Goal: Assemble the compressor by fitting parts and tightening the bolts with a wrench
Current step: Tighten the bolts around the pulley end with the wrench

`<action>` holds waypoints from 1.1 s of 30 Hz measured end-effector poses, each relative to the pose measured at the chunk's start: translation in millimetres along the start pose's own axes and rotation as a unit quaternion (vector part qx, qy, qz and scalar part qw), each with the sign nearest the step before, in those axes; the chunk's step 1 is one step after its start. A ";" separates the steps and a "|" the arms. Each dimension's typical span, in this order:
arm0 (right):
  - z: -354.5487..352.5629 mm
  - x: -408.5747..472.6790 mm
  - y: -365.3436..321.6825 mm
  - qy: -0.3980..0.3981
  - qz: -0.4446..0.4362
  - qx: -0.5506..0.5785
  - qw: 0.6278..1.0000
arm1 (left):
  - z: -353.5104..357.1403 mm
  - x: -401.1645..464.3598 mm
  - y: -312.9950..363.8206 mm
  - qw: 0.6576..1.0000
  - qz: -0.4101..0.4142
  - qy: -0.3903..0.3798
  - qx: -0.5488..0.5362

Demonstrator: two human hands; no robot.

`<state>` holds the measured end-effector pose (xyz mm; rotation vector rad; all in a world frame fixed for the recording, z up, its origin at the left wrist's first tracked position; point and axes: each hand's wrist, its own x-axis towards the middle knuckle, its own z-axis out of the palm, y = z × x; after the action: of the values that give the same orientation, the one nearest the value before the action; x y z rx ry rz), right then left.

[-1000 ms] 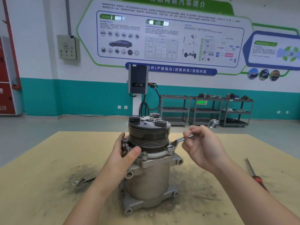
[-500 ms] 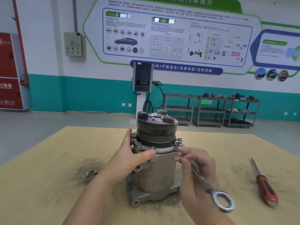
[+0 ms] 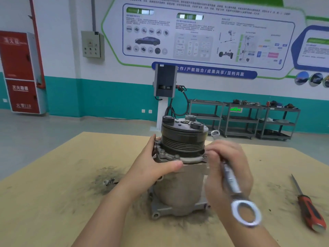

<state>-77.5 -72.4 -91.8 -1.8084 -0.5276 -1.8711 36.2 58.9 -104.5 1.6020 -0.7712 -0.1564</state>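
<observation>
Both hands flank compressor [image 3: 179,175]: left hand [image 3: 151,168] grips flange, right hand [image 3: 226,168] grips wrench [image 3: 231,179].

Blue banner [image 3: 204,71] under the wall poster reads "合作/产教融合/成果共享/互利共赢". Red cabinet [image 3: 19,72] at left: upper door white characters blurred, lower door "灭火器箱", below it "火警119". Green lit sign [image 3: 235,109] behind the shelving carts, text too small. Wall poster [image 3: 195,32] small print unreadable. Nothing legible on the wrench.
</observation>
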 end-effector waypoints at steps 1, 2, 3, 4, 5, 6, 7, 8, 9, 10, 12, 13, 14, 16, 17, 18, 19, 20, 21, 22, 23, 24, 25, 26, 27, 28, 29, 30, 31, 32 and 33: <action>-2.6 3.7 -0.3 0.044 0.043 0.043 0.997 | -0.7 -1.0 -1.2 1.000 -0.002 0.001 -0.010; -5.2 7.8 -0.3 0.080 0.096 0.092 0.988 | -1.1 -1.7 -1.2 1.000 0.003 0.000 -0.018; -7.8 11.9 0.1 0.110 0.155 0.140 0.972 | -1.1 -1.1 -2.8 1.000 0.008 0.000 -0.018; -11.1 15.3 1.9 0.134 0.219 0.179 0.950 | -0.7 -0.7 -3.4 1.000 0.007 -0.002 -0.014; -14.4 17.0 4.2 0.153 0.284 0.217 0.921 | -1.5 -1.3 -4.9 1.000 0.005 -0.003 -0.011; -18.6 19.5 8.1 0.169 0.336 0.255 0.891 | -1.2 -0.8 -4.3 1.000 0.006 -0.004 -0.009; -22.7 20.6 11.6 0.180 0.375 0.286 0.863 | -1.0 -1.0 -4.6 1.000 0.007 -0.006 -0.008; -25.5 22.1 14.2 0.186 0.402 0.307 0.842 | -0.7 -0.9 -4.4 1.000 0.008 -0.006 -0.005; -27.6 23.4 16.6 0.188 0.421 0.317 0.828 | -0.8 -0.1 -4.5 1.000 0.010 -0.005 -0.005; -28.6 24.1 18.8 0.188 0.434 0.320 0.821 | -0.4 0.7 -5.0 1.000 0.011 -0.004 -0.008; -29.1 23.6 21.8 0.180 0.453 0.318 0.813 | 0.6 0.9 -7.5 1.000 0.012 -0.003 -0.027; -29.5 23.2 23.5 0.176 0.463 0.320 0.808 | 1.0 0.4 -8.0 0.999 0.013 -0.003 -0.037; -30.5 23.8 25.8 0.171 0.476 0.326 0.799 | 1.3 -0.2 -7.8 0.999 0.016 -0.002 -0.043; -33.6 25.7 32.3 0.159 0.509 0.348 0.771 | 1.5 -0.7 -6.9 0.999 0.021 0.010 -0.040; -35.0 25.4 35.8 0.156 0.527 0.361 0.754 | 1.5 -0.8 -6.5 0.999 0.024 0.019 -0.035; -35.1 23.5 38.4 0.158 0.538 0.370 0.741 | 1.3 -0.7 -6.5 0.999 0.025 0.026 -0.029; -33.5 20.1 39.5 0.163 0.533 0.370 0.743 | 1.0 -0.3 -6.5 0.999 0.028 0.031 -0.023; -30.3 15.9 38.1 0.172 0.507 0.351 0.768 | 1.0 0.1 -6.5 0.999 0.029 0.032 -0.017; -26.4 10.9 34.2 0.185 0.457 0.310 0.813 | 1.1 0.3 -6.7 0.999 0.030 0.031 -0.013; -21.6 5.5 29.5 0.200 0.384 0.256 0.864 | 1.4 0.2 -6.9 0.999 0.030 0.030 -0.011; -16.5 -0.4 25.4 0.208 0.298 0.205 0.909 | 1.6 -0.1 -7.2 0.999 0.030 0.028 -0.012; -11.7 -5.8 21.7 0.201 0.216 0.164 0.941 | 1.7 -0.4 -7.5 0.999 0.029 0.025 -0.017; -8.4 -10.9 19.1 0.181 0.146 0.129 0.964 | 1.8 -0.5 -7.6 0.999 0.028 0.020 -0.027; -6.4 -15.1 17.7 0.154 0.099 0.096 0.978 | 2.0 -0.9 -7.3 0.999 0.025 0.015 -0.037; -5.9 -17.4 17.2 0.127 0.074 0.070 0.987 | 2.3 -1.0 -7.0 0.999 0.025 0.009 -0.044; -6.3 -18.6 16.5 0.101 0.061 0.054 0.991 | 2.6 -0.7 -7.2 0.998 0.027 0.006 -0.049; -7.2 -19.6 16.0 0.084 0.057 0.047 0.994 | 2.9 -0.3 -7.7 0.998 0.028 0.003 -0.052; -7.4 -20.4 14.8 0.077 0.058 0.045 0.994 | 3.2 0.3 -8.2 0.998 0.029 0.000 -0.055; -7.0 -20.6 13.2 0.075 0.065 0.046 0.994 | 3.4 0.6 -8.7 0.998 0.028 -0.004 -0.059; -5.8 -19.9 10.5 0.076 0.074 0.050 0.993 | 3.6 1.0 -9.3 0.998 0.028 -0.007 -0.063; -4.3 -19.7 7.7 0.077 0.082 0.055 0.992 | 3.4 1.5 -10.0 0.997 0.029 -0.009 -0.066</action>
<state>-76.3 -79.7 -112.1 -1.5732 -0.4058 -1.8147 39.4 55.1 -113.9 1.4539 -0.8039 -0.1760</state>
